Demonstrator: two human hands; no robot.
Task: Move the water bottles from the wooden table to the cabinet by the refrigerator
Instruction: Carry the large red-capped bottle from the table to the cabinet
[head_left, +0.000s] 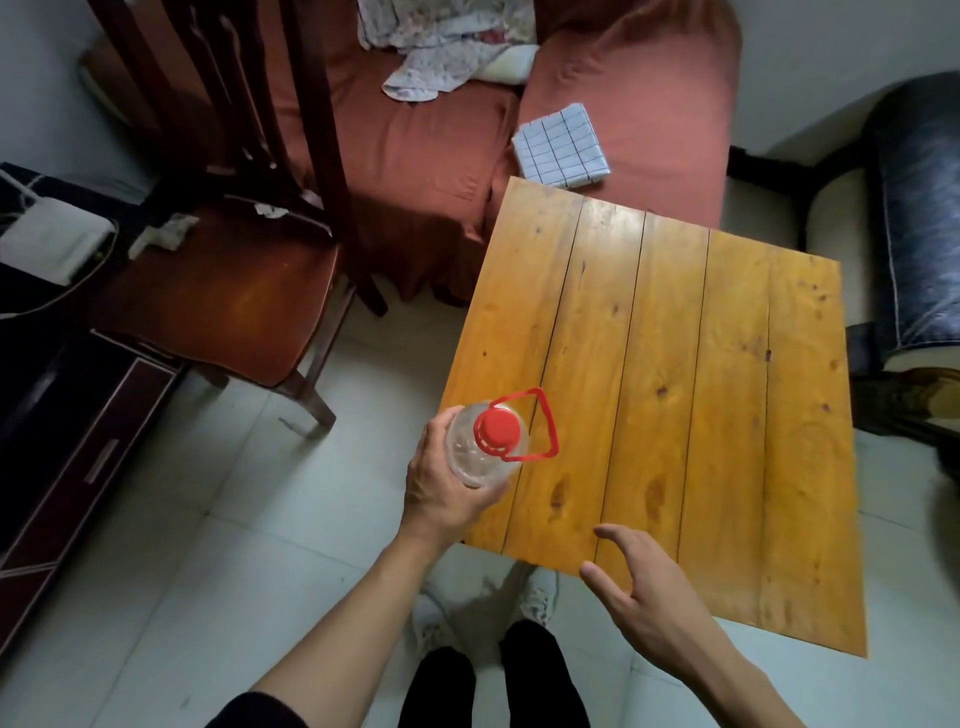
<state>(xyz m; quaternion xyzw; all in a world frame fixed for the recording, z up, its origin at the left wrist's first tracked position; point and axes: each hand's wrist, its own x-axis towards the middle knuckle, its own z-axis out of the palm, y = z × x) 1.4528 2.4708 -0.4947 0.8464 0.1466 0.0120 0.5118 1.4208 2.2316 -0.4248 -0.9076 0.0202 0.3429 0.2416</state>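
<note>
From the head camera, the left hand (441, 483) grips 1 clear water bottle (480, 452) at lower centre of the frame, fingers (434, 426) curled round its side. The bottle stands upright over the near left edge of the wooden surface (675, 389), its red cap (497, 427) and red carry loop (540, 421) on top. The right hand (644, 597) hovers at the surface's near edge, fingers spread, holding nothing. A checked cloth (561, 145) lies on the sofa (426, 156) above.
</note>
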